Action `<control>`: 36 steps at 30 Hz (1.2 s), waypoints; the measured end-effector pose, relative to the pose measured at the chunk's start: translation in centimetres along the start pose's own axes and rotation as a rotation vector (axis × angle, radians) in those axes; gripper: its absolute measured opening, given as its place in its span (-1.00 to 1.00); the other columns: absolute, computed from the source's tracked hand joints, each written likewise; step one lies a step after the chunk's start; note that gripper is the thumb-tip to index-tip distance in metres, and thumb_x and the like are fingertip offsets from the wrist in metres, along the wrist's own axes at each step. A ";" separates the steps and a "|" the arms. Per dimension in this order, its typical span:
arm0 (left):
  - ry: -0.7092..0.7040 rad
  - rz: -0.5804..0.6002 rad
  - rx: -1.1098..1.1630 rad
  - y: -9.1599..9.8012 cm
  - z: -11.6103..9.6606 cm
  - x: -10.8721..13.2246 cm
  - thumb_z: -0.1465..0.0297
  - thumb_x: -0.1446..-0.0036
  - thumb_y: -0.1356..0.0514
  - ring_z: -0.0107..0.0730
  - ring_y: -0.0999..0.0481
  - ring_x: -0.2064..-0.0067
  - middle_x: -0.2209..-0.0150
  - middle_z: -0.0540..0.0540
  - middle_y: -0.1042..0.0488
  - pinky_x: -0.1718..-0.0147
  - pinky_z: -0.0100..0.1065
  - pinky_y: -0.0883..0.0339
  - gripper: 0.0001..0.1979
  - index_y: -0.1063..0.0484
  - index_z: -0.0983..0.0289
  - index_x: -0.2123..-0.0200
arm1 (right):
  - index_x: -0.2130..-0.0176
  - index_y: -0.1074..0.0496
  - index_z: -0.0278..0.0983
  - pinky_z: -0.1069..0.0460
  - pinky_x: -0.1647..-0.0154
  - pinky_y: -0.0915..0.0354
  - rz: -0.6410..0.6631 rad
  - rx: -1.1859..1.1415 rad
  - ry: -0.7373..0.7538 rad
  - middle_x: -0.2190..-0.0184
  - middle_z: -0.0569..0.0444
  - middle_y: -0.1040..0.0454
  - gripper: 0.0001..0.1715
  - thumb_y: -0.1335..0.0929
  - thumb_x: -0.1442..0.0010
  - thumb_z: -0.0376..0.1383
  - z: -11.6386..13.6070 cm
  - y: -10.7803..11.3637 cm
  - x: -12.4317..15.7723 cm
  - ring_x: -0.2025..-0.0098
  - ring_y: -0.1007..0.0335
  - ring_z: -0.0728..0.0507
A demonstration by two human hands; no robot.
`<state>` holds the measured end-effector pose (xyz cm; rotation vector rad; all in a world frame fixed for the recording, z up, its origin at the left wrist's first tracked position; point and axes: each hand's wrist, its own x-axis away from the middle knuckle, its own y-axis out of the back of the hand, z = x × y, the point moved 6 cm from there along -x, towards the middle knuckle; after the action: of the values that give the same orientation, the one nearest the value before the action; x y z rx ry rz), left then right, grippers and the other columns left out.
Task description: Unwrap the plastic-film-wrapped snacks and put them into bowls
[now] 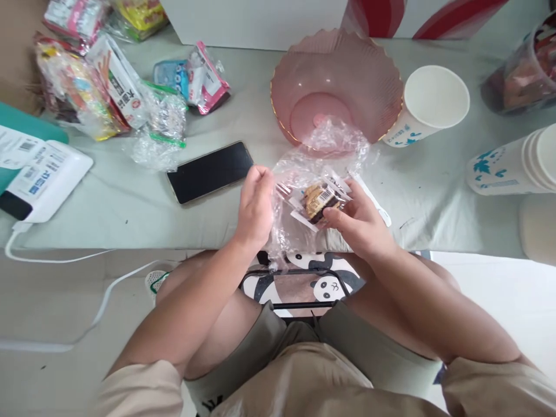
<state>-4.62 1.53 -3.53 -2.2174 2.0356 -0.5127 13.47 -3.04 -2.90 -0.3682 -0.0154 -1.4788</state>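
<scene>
In the head view, my right hand (362,223) pinches a small wrapped snack (320,200), a brown and yellow piece in clear wrapping with a barcode. My left hand (257,205) is closed at the left side of a crumpled clear plastic bag (284,229), which hangs over the table's front edge. A small reddish packet lies beside the fingers of my left hand. Just behind, a pink translucent bowl (334,69) with a gold scalloped rim has part of the clear plastic over its front edge.
Left of my hands lies a black phone (211,172). Wrapped snacks (117,81) are piled at the back left, near a white device (65,179) with a cable. Paper cups (436,98) stand at the right, and a white box (256,23) behind.
</scene>
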 end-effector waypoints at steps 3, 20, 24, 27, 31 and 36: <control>0.052 -0.096 0.146 1.3 -1.8 -0.6 0.14 -0.23 -0.28 -0.32 -0.62 0.31 0.42 -0.01 -0.48 0.36 -0.39 -0.45 -0.66 -0.19 0.16 0.36 | 0.02 -0.40 -0.13 0.03 0.31 -0.58 -0.016 0.053 0.072 0.24 0.12 -0.58 -0.50 -0.58 -0.14 -0.12 0.4 -0.1 0.3 0.29 -0.57 -0.06; 0.387 -0.070 0.380 3.0 -3.6 -2.1 0.32 -0.02 -0.24 -0.36 -0.55 0.64 0.59 0.01 -0.55 0.75 -0.56 0.02 -0.70 -0.09 0.18 0.46 | 0.02 -0.40 0.03 -0.20 -0.09 -0.49 -0.673 0.749 0.475 0.02 0.10 -0.53 -0.50 -0.47 -0.06 -0.34 11.6 3.7 -5.7 -0.01 -0.56 -0.17; 0.408 -0.043 0.476 2.8 -4.0 -1.9 0.36 -0.06 -0.20 -0.39 -0.51 0.67 0.62 0.01 -0.52 0.75 -0.53 -0.07 -0.71 -0.06 0.19 0.48 | 0.08 -0.46 -0.02 -0.21 -0.15 -0.48 -0.473 0.566 0.654 0.12 0.06 -0.55 -0.74 -0.42 -0.25 -0.03 10.8 1.3 -3.4 0.01 -0.55 -0.20; 0.343 -0.034 0.466 3.0 -4.0 -2.0 0.29 -0.05 -0.24 -0.39 -0.49 0.66 0.61 0.00 -0.50 0.73 -0.49 -0.10 -0.65 -0.03 0.18 0.47 | -0.06 -0.44 -0.06 -0.19 -0.19 -0.47 -0.214 0.317 0.466 -0.01 0.02 -0.57 -0.39 -0.50 -0.15 0.16 8.3 -0.7 -2.3 -0.06 -0.54 -0.21; 0.286 0.054 0.375 2.4 -3.4 -1.9 0.17 -0.06 -0.24 -0.26 -0.58 0.56 0.51 0.08 -0.55 0.70 -0.43 -0.10 -0.60 -0.02 0.16 0.43 | -0.14 -0.38 -0.03 -0.25 -0.34 -0.40 -0.053 0.250 0.329 -0.06 -0.01 -0.58 -0.24 -0.58 -0.08 0.13 5.5 -2.4 -1.1 -0.17 -0.53 -0.25; 0.333 0.198 0.284 1.6 -2.9 -1.5 0.16 -0.03 -0.29 -0.23 -0.67 0.45 0.34 0.09 -0.62 0.62 -0.44 -0.26 -0.63 -0.13 0.19 0.41 | 0.06 -0.45 -0.09 -0.08 0.20 -0.59 -0.140 0.223 0.282 0.27 0.11 -0.61 -0.63 -0.53 -0.23 -0.05 3.9 -1.9 -1.0 0.33 -0.58 -0.10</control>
<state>-7.12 3.25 -1.52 -1.8417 2.1350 -1.1318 12.39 -1.15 0.98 0.0240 0.0190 -1.6380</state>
